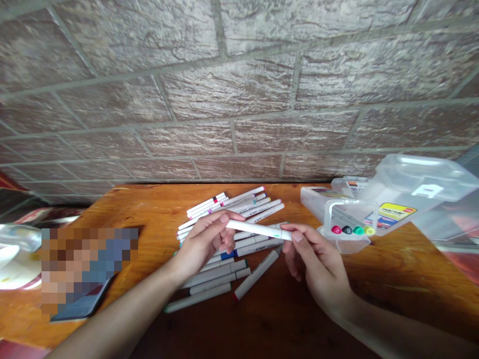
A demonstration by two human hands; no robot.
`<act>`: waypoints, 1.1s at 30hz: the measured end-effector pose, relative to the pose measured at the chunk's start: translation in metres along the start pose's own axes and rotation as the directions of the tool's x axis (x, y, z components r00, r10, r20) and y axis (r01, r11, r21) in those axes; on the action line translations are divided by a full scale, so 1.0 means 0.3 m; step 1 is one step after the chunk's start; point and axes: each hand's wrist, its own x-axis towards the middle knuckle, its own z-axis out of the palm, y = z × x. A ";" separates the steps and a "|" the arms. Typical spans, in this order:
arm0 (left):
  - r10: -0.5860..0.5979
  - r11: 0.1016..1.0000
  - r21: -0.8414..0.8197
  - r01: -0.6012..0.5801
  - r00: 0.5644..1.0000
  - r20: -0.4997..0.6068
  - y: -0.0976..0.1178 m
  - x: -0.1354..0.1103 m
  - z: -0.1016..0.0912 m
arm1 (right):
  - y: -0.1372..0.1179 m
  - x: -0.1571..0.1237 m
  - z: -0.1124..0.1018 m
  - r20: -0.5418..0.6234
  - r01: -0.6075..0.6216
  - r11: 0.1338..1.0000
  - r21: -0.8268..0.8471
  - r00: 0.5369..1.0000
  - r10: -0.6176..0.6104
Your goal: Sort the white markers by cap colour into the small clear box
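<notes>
Brickwork (239,75) in grey-brown blocks fills the upper half of the view. Below it lies an orange-brown wooden tabletop (149,209), seen from above by the person working at it.

At the right edge stands a large clear plastic case (422,194) with a yellow label showing through its wall. A loose pile of markers (224,271) is spread across the middle of the tabletop. Most have white or grey barrels, some have coloured caps, and they lie at mixed angles.

Just beside the pile, to its right and in front of the large case, sits a small clear box (350,209). Four marker ends show through its front: red, black, green and yellow.

Both bare forearms reach in from the bottom edge. The left hand (204,244) is closed on the left end of a white marker (258,230), gripping it with thumb and fingertips. The right hand (314,259) pinches the same marker's right end, near a small green mark.

The marker is held almost level, dipping slightly to the right, above the pile and between the two hands.
</notes>
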 end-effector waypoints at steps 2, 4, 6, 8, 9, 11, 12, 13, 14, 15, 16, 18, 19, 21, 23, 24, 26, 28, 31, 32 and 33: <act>-0.002 1.000 -0.016 0.002 1.000 0.006 -0.001 -0.001 -0.003 | 0.000 -0.001 -0.001 -0.006 -0.006 1.000 0.010 1.000 0.006; -0.005 1.000 -0.022 0.006 1.000 0.013 -0.001 -0.002 -0.005 | -0.001 -0.002 -0.003 -0.014 -0.012 1.000 0.021 1.000 0.012; -0.009 1.000 -0.021 0.010 1.000 0.012 0.001 -0.003 -0.005 | -0.001 -0.003 -0.004 -0.017 -0.017 0.999 0.036 1.000 0.017; -0.015 1.000 -0.027 0.015 1.000 0.007 0.005 -0.004 -0.002 | -0.003 -0.003 -0.005 -0.016 -0.024 0.998 0.052 1.000 0.025; -0.017 0.999 -0.034 0.018 1.000 0.004 0.008 -0.004 0.001 | -0.003 -0.004 -0.005 -0.015 -0.027 0.998 0.061 0.999 0.028; -0.020 0.998 -0.052 0.020 1.000 0.001 0.012 -0.005 0.005 | -0.004 -0.004 -0.006 -0.013 -0.035 0.996 0.086 0.999 0.037; -0.022 0.998 -0.060 0.022 1.000 0.001 0.013 -0.005 0.006 | -0.004 -0.004 -0.007 -0.012 -0.039 0.994 0.098 0.999 0.041; -0.022 0.998 -0.065 0.022 1.000 0.000 0.014 -0.004 0.008 | -0.004 -0.004 -0.007 -0.011 -0.044 0.993 0.107 0.999 0.045; -0.022 0.998 -0.067 0.022 1.000 0.001 0.015 -0.004 0.009 | -0.005 -0.005 -0.007 -0.010 -0.048 0.993 0.112 0.999 0.049; -0.021 0.997 -0.067 0.021 1.000 0.000 0.016 -0.004 0.009 | -0.005 -0.005 -0.007 -0.010 -0.052 0.992 0.112 0.999 0.053; -0.021 0.998 -0.067 0.021 1.000 0.000 0.017 -0.004 0.010 | -0.005 -0.004 -0.007 -0.010 -0.055 0.992 0.110 0.998 0.056; -0.018 0.998 -0.066 0.018 1.000 -0.002 0.018 -0.004 0.010 | -0.004 -0.003 -0.008 -0.007 -0.057 0.992 0.110 0.998 0.058; -0.018 0.998 -0.067 0.017 1.000 -0.002 0.018 -0.005 0.011 | -0.003 -0.003 -0.008 -0.006 -0.055 0.992 0.113 0.998 0.056; -0.022 0.998 -0.067 0.022 1.000 -0.007 0.020 -0.005 0.011 | -0.001 0.000 -0.008 -0.001 -0.052 0.991 0.123 0.999 0.053; -0.030 0.998 -0.062 0.029 1.000 -0.010 0.021 -0.005 0.010 | 0.001 0.001 -0.008 0.003 -0.050 0.990 0.131 0.999 0.051; -0.034 0.998 -0.059 0.033 0.999 -0.010 0.021 -0.005 0.008 | 0.002 0.002 -0.008 0.003 -0.051 0.990 0.133 0.999 0.051; -0.039 0.998 -0.057 0.039 0.999 -0.013 0.021 -0.004 0.006 | 0.003 0.001 -0.008 0.002 -0.052 0.990 0.134 0.999 0.052; -0.039 0.998 -0.059 0.038 0.999 -0.014 0.021 -0.003 0.003 | 0.003 -0.001 -0.008 0.002 -0.052 0.990 0.134 0.999 0.052; -0.040 0.997 -0.062 0.040 0.999 -0.011 0.022 -0.003 0.000 | 0.002 -0.003 -0.010 0.001 -0.053 0.989 0.135 0.999 0.053; -0.042 0.997 -0.061 0.041 0.999 -0.011 0.022 -0.003 -0.001 | 0.002 -0.003 -0.010 -0.001 -0.055 0.989 0.135 0.998 0.055; -0.045 0.997 -0.060 0.044 0.999 -0.010 0.022 -0.003 -0.001 | 0.001 -0.003 -0.010 -0.001 -0.056 0.989 0.135 0.998 0.056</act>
